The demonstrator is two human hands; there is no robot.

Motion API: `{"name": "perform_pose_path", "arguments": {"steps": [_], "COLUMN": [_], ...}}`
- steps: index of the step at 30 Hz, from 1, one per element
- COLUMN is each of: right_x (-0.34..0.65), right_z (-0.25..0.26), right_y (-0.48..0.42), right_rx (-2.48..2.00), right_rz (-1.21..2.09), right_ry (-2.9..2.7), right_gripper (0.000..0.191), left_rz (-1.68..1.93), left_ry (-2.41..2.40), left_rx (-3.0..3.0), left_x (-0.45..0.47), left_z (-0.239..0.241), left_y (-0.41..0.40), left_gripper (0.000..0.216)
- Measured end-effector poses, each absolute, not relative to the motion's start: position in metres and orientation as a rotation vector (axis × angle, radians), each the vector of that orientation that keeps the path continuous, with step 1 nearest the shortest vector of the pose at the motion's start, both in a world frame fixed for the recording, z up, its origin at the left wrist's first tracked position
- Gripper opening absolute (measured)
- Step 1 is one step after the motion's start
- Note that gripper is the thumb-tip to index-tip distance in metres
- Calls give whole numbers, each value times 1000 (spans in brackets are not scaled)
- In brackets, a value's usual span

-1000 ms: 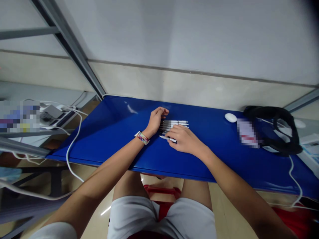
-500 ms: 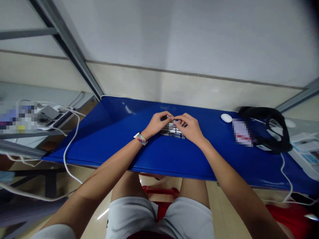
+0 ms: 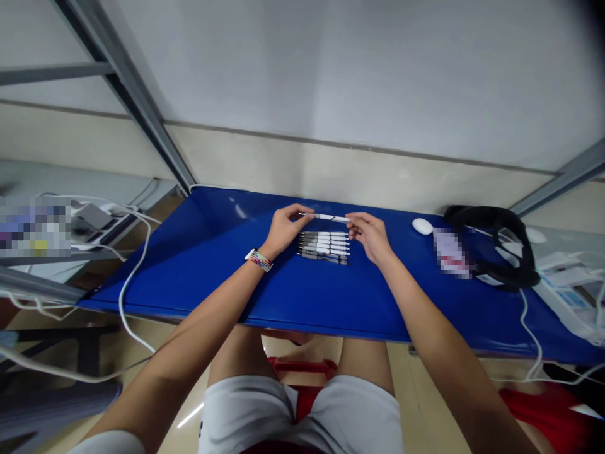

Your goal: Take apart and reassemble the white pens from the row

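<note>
Both hands hold one white pen level above the blue table. My left hand pinches its left, dark-tipped end; my right hand pinches its right end. Just below the held pen, several more white pens lie side by side in a neat row on the table, tips to the left. A striped band circles my left wrist.
A white mouse, a blurred card and a black strapped headset lie at the table's right. White cables and a power strip hang off a shelf on the left. A grey metal frame post rises at the back left.
A second ago my right hand took a pen from the near side of the row. Both hands then brought it up and now hold it stretched out behind the row.
</note>
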State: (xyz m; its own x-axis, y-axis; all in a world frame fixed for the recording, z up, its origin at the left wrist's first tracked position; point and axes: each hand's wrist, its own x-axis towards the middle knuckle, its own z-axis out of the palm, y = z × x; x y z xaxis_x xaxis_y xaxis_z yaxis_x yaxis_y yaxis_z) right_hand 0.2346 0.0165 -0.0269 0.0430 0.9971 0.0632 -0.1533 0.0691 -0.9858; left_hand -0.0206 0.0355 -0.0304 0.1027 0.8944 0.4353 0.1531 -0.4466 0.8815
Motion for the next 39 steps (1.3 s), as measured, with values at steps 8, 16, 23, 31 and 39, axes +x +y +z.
{"name": "perform_pose_path", "arguments": {"steps": [8,16,23,31,39], "right_x": [230,227,225,228,230], "right_z": [-28,-32,-33,-31,-35], "right_y": [16,16,16,18,20], "right_rx": [-1068,-1000,-992,-1013,-973], "right_rz": [1142,1079,1111,1135,1172], "right_ry": [-1187,-1239,-1196,-1098,-1025], "right_gripper": [34,32,32,34,31], "left_rz": [1354,1362,1353,1288,1276], "left_ry": [985,988,1013,1029,1022], "left_rx": [1625,1612,1708,1797,1785], "left_x": [-19,-19,-21,-23,-26], "left_z": [-30,-33,-28,-29,-30], "left_y": [34,36,32,35,38], "left_gripper": [22,44,24,29,30]}}
